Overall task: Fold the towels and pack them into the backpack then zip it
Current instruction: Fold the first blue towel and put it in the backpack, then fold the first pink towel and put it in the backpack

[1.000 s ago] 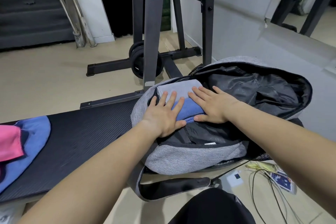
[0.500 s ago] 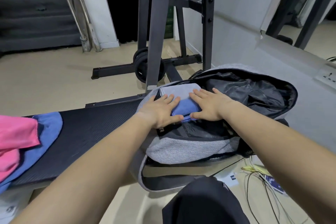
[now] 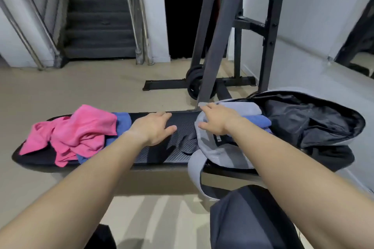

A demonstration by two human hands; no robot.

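Both hands have come off the folded towels since the earlier frame. The left hand point(image 3: 153, 128) now hangs over the bare middle of the black bench point(image 3: 162, 157), fingers loosely spread, holding nothing. The right hand point(image 3: 217, 120) sits at the left-hand rim of the grey backpack point(image 3: 220, 151), fingers nearly straight and gripping nothing; whether it touches the fabric I cannot tell.

The backpack lies on the bench right of centre, mouth wide open, black lining showing. Just inside its left edge sit a folded pale grey towel point(image 3: 244, 107) and, touching it on the nearer side, a folded blue towel point(image 3: 258, 122).

At centre left a crumpled pink towel point(image 3: 81, 129) lies on a loose blue towel point(image 3: 122, 121), the heap reaching the bench's near edge. Between heap and backpack runs an open strip of bench.

A grey strap point(image 3: 194, 178) hangs over the near edge. A dark rack upright point(image 3: 214, 56) rises just behind the far edge, near the right hand; open floor point(image 3: 81, 87) lies beyond.
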